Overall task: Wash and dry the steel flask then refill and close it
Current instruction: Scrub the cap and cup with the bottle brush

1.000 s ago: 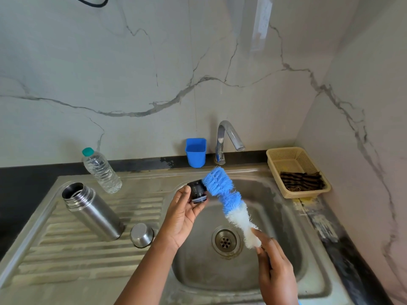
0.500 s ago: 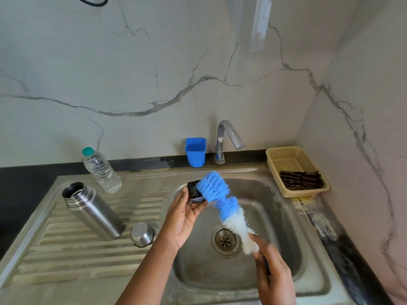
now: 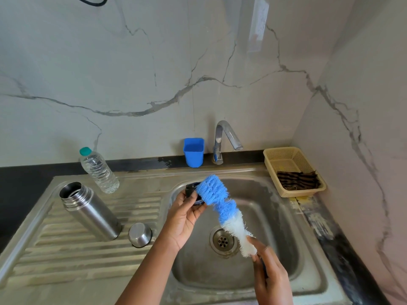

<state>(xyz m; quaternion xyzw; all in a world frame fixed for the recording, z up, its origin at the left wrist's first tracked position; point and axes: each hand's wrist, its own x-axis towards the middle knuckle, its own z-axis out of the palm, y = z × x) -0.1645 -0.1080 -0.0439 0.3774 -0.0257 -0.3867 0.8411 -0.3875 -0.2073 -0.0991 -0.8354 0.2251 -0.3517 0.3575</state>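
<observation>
Left hand [image 3: 184, 219] pinches one black stopper [image 3: 191, 193] — right hand [image 3: 269, 277] grips, seemingly, one brush [image 3: 222, 205].

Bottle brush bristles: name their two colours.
Blue at the head, white near the handle; head view.

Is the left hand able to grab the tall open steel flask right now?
Probably not yet. The left hand is gripping a small black stopper, so it is busy. The way to the tall open steel flask on the ridged draining board looks free.

Left hand [image 3: 184, 219] raised, fingers [image 3: 191, 198] curled (palm up); right hand [image 3: 269, 276] lower, clenched.
</observation>
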